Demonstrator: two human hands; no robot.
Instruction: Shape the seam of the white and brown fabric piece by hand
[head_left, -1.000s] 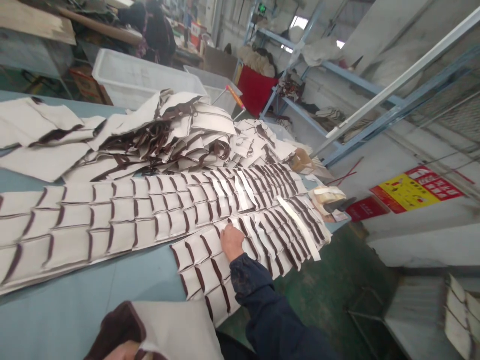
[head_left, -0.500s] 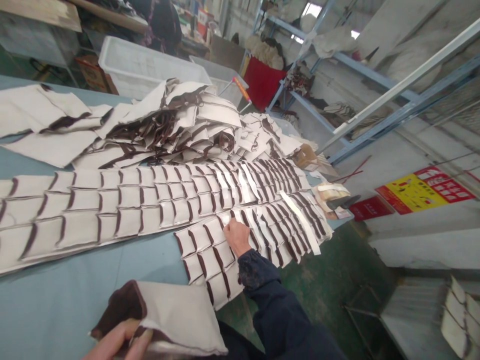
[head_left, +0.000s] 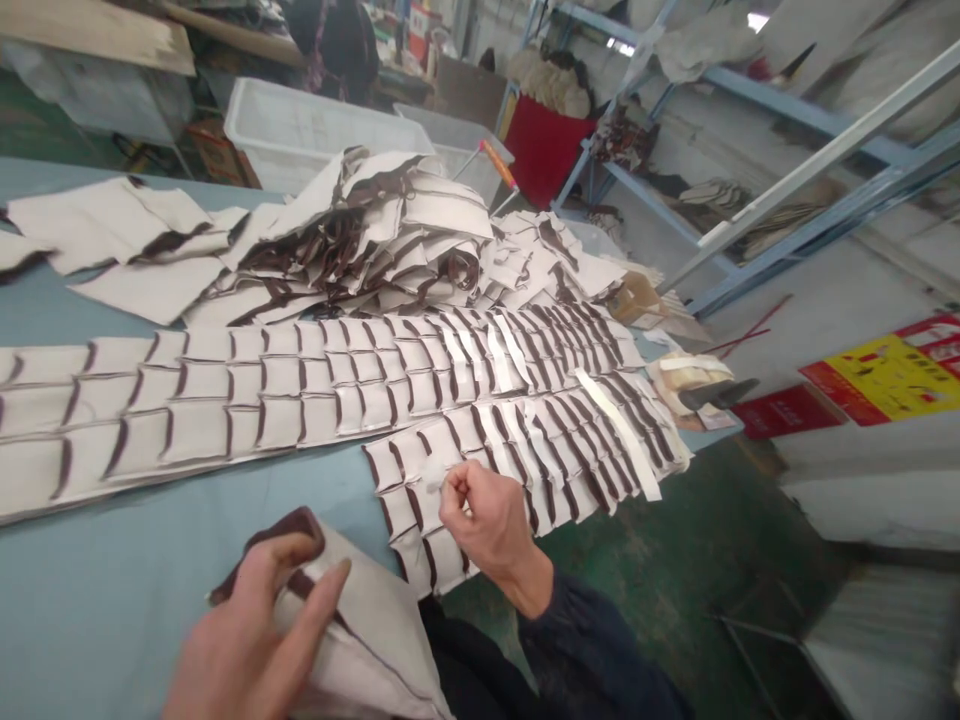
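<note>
My left hand (head_left: pixel 255 620) grips the brown-trimmed edge of a beige fabric pouch (head_left: pixel 375 620) at the lower left, thumb and fingers on either side of it. My right hand (head_left: pixel 487 515) is closed in a pinch, with a small pale translucent piece (head_left: pixel 433 472) showing by its fingertips. It is over the shorter quilted beige panel (head_left: pixel 401 508) with dark brown strips. Beyond lies a longer quilted panel (head_left: pixel 199 430). White strips (head_left: pixel 619 435) rest across the panels.
A heap of beige and brown fabric pieces (head_left: pixel 442 215) covers the back of the blue table (head_left: pixel 150 570). Behind are a white tub (head_left: pixel 315 125) and blue shelving (head_left: pixel 795 100). A brush-like object (head_left: pixel 694 380) lies at the table's right end.
My right hand has lifted off the panel and moved closer to me, and the pale piece now shows by it. My left hand has risen with the pouch, which has tilted.
</note>
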